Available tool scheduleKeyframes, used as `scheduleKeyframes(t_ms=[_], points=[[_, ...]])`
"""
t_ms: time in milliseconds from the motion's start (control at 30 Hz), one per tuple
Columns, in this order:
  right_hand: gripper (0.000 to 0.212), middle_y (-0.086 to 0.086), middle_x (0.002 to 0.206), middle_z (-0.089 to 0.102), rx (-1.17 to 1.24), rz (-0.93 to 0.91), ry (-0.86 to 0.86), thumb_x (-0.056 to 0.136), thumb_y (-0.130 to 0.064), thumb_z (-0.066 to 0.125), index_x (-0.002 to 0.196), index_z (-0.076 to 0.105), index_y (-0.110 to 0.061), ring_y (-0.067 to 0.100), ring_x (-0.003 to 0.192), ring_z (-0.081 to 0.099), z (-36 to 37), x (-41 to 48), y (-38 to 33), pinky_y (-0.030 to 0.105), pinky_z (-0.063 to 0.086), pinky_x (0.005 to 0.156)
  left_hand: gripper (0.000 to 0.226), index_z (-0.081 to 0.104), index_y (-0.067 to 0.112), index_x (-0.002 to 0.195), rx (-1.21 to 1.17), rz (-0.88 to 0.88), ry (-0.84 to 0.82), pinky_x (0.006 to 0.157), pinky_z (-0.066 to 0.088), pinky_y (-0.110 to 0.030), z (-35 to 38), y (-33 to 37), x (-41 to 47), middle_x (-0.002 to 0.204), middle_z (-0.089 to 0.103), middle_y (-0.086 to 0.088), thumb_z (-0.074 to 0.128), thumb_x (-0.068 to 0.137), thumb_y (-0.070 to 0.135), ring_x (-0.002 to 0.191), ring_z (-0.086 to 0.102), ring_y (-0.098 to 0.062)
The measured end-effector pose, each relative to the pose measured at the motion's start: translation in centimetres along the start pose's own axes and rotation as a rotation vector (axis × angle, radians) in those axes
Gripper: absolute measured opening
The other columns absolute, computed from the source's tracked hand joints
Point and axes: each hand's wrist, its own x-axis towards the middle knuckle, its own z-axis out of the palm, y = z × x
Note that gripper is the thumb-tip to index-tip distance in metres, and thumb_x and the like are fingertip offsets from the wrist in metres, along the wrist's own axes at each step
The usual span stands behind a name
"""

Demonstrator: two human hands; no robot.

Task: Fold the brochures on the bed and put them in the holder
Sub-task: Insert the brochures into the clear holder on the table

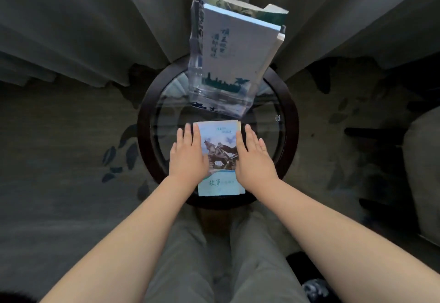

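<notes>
The person's grey-trousered legs [214,255] sit below the round glass surface [289,136]. On it lies a folded brochure [217,155], the left hand [188,155] and right hand [252,157] pressing flat, grips wide, on its side edges. Beyond the brochure stands the clear holder [197,74] with brochures inside.

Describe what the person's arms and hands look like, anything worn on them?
Both forearms are bare up to the frame edge, with no sleeves showing. The left hand and right hand wear no gloves, and no rings, watch or bracelet show. Nails on the fingers look short and unpainted.
</notes>
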Motion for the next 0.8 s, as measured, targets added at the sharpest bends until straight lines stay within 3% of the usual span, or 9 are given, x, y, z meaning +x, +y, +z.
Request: scheduleKeyframes(t_ms=[100, 200, 267, 367, 500, 567, 633, 700, 800], points=[[0.079, 0.003, 0.172, -0.013, 0.226, 0.113, -0.120, 0.103, -0.018, 0.045, 0.165, -0.004, -0.018, 0.034, 0.157, 0.010, 2.3, 0.1, -0.2, 0.042, 0.028, 0.122, 0.086, -0.006, 0.012, 0.164, -0.144, -0.182, -0.149, 0.122, 0.029, -0.047, 3.3, -0.8, 0.0, 0.171, -0.010, -0.015, 0.049, 0.103, 0.036, 0.158, -0.001, -0.034], [0.073, 0.000, 0.173, -0.001, 0.411, 0.211, -0.087, 0.102, -0.011, 0.044, 0.165, 0.009, -0.020, 0.037, 0.145, 0.039, 3.3, 0.4, -0.5, 0.040, 0.046, 0.106, 0.085, -0.006, 0.015, 0.164, -0.240, -0.233, -0.113, 0.119, 0.030, -0.049, 5.1, -0.3, -0.1, 0.170, -0.014, -0.014, 0.050, 0.102, 0.030, 0.158, -0.005, -0.035], [0.074, 0.007, 0.173, 0.006, 0.443, 0.234, -0.047, 0.099, -0.007, 0.045, 0.165, 0.011, -0.017, 0.037, 0.134, 0.050, 3.5, 0.6, -1.0, 0.037, 0.047, 0.098, 0.083, -0.006, 0.018, 0.165, -0.399, -0.264, -0.059, 0.120, 0.028, -0.047, 5.6, 0.6, -0.3, 0.170, -0.017, -0.011, 0.048, 0.102, 0.023, 0.157, -0.012, -0.035], [0.078, 0.016, 0.166, 0.028, 0.512, 0.295, -0.011, 0.096, -0.011, 0.049, 0.165, 0.011, -0.015, 0.038, 0.133, 0.051, 3.9, 1.3, -2.0, 0.038, 0.047, 0.101, 0.085, -0.007, 0.021, 0.164, -0.639, -0.344, 0.007, 0.120, 0.024, -0.046, 5.5, 2.4, 0.0, 0.171, -0.016, -0.007, 0.048, 0.100, 0.014, 0.157, -0.014, -0.034], [0.069, 0.013, 0.130, 0.068, 0.749, 0.457, 0.103, 0.088, -0.012, 0.058, 0.154, 0.039, -0.008, 0.032, 0.120, 0.063, 3.5, 2.7, -2.6, 0.029, 0.050, 0.090, 0.103, -0.008, 0.025, 0.164, -0.803, -0.420, 0.051, 0.120, 0.022, -0.052, 4.4, 3.4, 0.3, 0.172, -0.001, -0.007, 0.061, 0.089, 0.015, 0.155, 0.002, -0.034], [0.067, 0.007, 0.132, 0.068, 0.870, 0.521, 0.097, 0.086, -0.006, 0.057, 0.152, 0.044, -0.006, 0.025, 0.127, 0.061, 3.3, 3.2, -2.8, 0.024, 0.046, 0.097, 0.105, -0.004, 0.024, 0.165, -0.829, -0.446, 0.095, 0.117, 0.028, -0.051, 4.2, 2.9, 0.4, 0.168, 0.012, -0.006, 0.065, 0.086, 0.016, 0.150, 0.015, -0.034], [0.056, 0.001, 0.119, 0.074, 0.909, 0.534, 0.057, 0.084, -0.008, 0.059, 0.140, 0.062, -0.015, 0.022, 0.120, 0.064, 3.2, 3.5, -3.3, 0.021, 0.046, 0.094, 0.103, 0.002, 0.022, 0.165, -0.873, -0.472, 0.147, 0.115, 0.032, -0.047, 4.4, 2.4, 0.5, 0.161, 0.026, -0.006, 0.067, 0.086, 0.013, 0.145, 0.024, -0.033], [0.038, -0.002, 0.104, 0.076, 0.905, 0.523, 0.033, 0.080, -0.012, 0.062, 0.116, 0.073, -0.022, 0.024, 0.105, 0.068, 3.6, 3.6, -4.0, 0.030, 0.055, 0.089, 0.100, 0.006, 0.021, 0.165, -0.924, -0.504, 0.157, 0.114, 0.035, -0.046, 4.4, 2.1, 0.8, 0.157, 0.032, -0.006, 0.068, 0.087, 0.012, 0.145, 0.027, -0.033], [0.030, -0.005, 0.101, 0.074, 0.943, 0.577, 0.059, 0.081, -0.018, 0.069, 0.110, 0.071, -0.024, 0.021, 0.096, 0.069, 4.1, 3.7, -4.5, 0.037, 0.058, 0.087, 0.089, 0.021, 0.022, 0.163, -0.989, -0.572, 0.128, 0.110, 0.045, -0.044, 4.2, 1.6, 1.6, 0.154, 0.035, -0.006, 0.069, 0.088, 0.012, 0.142, 0.038, -0.033]])
